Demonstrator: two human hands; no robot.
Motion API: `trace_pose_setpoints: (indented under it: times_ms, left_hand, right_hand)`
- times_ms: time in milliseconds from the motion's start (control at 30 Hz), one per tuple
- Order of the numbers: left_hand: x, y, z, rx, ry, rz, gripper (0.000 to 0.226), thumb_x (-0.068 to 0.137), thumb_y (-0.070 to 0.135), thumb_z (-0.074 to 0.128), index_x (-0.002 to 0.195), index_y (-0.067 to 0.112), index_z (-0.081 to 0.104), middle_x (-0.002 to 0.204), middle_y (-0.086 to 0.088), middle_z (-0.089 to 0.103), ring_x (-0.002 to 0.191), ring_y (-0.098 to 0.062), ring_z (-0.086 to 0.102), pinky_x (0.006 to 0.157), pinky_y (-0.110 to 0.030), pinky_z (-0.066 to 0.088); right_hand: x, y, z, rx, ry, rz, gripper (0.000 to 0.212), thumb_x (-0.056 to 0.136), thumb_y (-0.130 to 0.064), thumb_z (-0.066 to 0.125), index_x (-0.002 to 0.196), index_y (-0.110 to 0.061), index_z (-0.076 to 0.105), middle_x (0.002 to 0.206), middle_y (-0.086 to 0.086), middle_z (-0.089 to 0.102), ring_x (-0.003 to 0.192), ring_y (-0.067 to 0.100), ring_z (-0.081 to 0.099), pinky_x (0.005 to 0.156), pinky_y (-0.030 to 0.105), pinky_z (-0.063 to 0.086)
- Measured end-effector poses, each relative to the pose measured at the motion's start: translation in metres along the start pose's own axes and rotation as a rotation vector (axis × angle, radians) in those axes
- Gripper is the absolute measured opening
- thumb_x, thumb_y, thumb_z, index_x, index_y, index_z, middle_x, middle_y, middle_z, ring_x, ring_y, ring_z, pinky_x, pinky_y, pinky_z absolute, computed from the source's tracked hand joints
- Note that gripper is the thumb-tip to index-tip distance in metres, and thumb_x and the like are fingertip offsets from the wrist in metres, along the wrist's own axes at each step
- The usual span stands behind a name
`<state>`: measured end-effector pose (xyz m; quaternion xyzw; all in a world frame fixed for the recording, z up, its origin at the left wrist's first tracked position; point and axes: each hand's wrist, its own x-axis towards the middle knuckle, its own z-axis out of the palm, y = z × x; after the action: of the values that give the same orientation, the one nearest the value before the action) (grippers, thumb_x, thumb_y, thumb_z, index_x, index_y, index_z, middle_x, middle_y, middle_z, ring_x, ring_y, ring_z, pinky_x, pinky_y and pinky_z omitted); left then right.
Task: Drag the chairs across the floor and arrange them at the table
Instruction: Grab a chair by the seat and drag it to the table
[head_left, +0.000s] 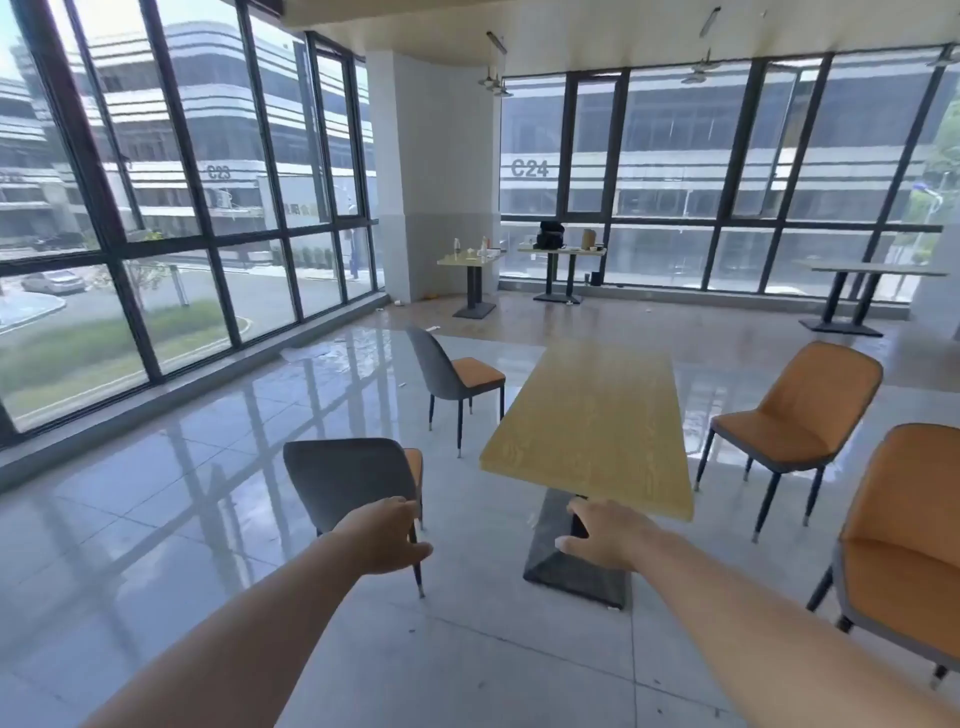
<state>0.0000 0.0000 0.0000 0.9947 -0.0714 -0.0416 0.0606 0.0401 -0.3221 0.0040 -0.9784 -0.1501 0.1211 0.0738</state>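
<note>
A wide stretch of glossy tiled floor (156, 519) is seen lying open to the left, bounded by tall windows. A long wooden tabletop (592, 426) on a black pedestal base stands at centre. The near grey-backed chair (343, 478) is placed just left of the tabletop's near corner; its backrest is overlapped by the left hand (387, 535), fingers curled, though a firm grip cannot be confirmed. The right hand (602, 535) is held open and empty before the pedestal. A second grey chair (452, 379) and two orange chairs (795, 415) (904, 535) are set apart from the tabletop.
</note>
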Motion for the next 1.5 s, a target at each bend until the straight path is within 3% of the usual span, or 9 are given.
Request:
trace_pose_setpoints:
  times_ms: [300, 633, 833, 933, 1167, 1300, 1500]
  left_hand:
    - [0.04, -0.155, 0.007, -0.067, 0.038, -0.13, 0.044, 0.082, 0.057, 0.06, 0.105, 0.02, 0.061, 0.1, 0.005, 0.064, 0.088, -0.015, 0.063, 0.082, -0.035, 0.059]
    - [0.086, -0.308, 0.014, -0.12, 0.005, -0.221, 0.054, 0.084, 0.054, 0.06, 0.126, 0.021, 0.057, 0.126, 0.002, 0.065, 0.111, -0.019, 0.062, 0.09, -0.032, 0.053]
    - [0.135, -0.362, 0.017, -0.149, -0.028, -0.265, 0.061, 0.083, 0.056, 0.061, 0.136, 0.028, 0.05, 0.133, 0.004, 0.062, 0.118, -0.019, 0.06, 0.095, -0.035, 0.053]
    - [0.174, -0.386, 0.02, -0.154, -0.034, -0.252, 0.056, 0.084, 0.055, 0.06, 0.133, 0.028, 0.053, 0.132, 0.005, 0.062, 0.116, -0.018, 0.061, 0.092, -0.031, 0.051]
    - [0.295, -0.441, 0.034, -0.128, -0.065, -0.246, 0.053, 0.087, 0.05, 0.062, 0.131, 0.02, 0.054, 0.129, 0.002, 0.061, 0.109, -0.019, 0.061, 0.091, -0.031, 0.055]
    - [0.354, -0.463, 0.042, -0.106, -0.103, -0.254, 0.044, 0.09, 0.046, 0.062, 0.122, 0.018, 0.054, 0.119, -0.002, 0.06, 0.101, -0.019, 0.059, 0.086, -0.033, 0.056]
    - [0.401, -0.491, 0.073, -0.118, -0.181, -0.259, 0.06, 0.091, 0.045, 0.062, 0.14, 0.018, 0.041, 0.144, -0.004, 0.045, 0.129, -0.025, 0.045, 0.101, -0.041, 0.049]
  right_hand:
    - [0.141, -0.133, 0.021, -0.002, -0.043, -0.086, 0.075, 0.09, -0.061, 0.05, 0.149, -0.017, 0.034, 0.151, 0.008, 0.042, 0.132, 0.027, 0.047, 0.102, 0.043, 0.044]
    - [0.272, -0.247, 0.046, -0.008, -0.122, -0.135, 0.07, 0.087, -0.061, 0.05, 0.144, -0.022, 0.038, 0.144, 0.006, 0.045, 0.126, 0.026, 0.05, 0.097, 0.042, 0.046]
    - [0.357, -0.273, 0.049, 0.013, -0.143, -0.15, 0.07, 0.085, -0.059, 0.052, 0.143, -0.023, 0.037, 0.14, 0.006, 0.049, 0.121, 0.026, 0.053, 0.097, 0.042, 0.048]
    - [0.407, -0.281, 0.051, 0.019, -0.124, -0.154, 0.074, 0.085, -0.059, 0.052, 0.146, -0.023, 0.032, 0.136, 0.007, 0.051, 0.118, 0.027, 0.055, 0.095, 0.042, 0.049]
    - [0.551, -0.282, 0.054, 0.05, -0.113, -0.173, 0.057, 0.086, -0.057, 0.054, 0.129, -0.021, 0.045, 0.12, 0.002, 0.052, 0.102, 0.022, 0.054, 0.087, 0.04, 0.05]
    - [0.618, -0.279, 0.064, 0.048, -0.153, -0.173, 0.057, 0.088, -0.053, 0.054, 0.132, -0.019, 0.043, 0.123, 0.004, 0.047, 0.105, 0.024, 0.051, 0.087, 0.041, 0.049]
    - [0.676, -0.276, 0.095, 0.06, -0.224, -0.173, 0.06, 0.087, -0.052, 0.056, 0.134, -0.018, 0.042, 0.13, 0.006, 0.041, 0.118, 0.027, 0.045, 0.094, 0.044, 0.048]
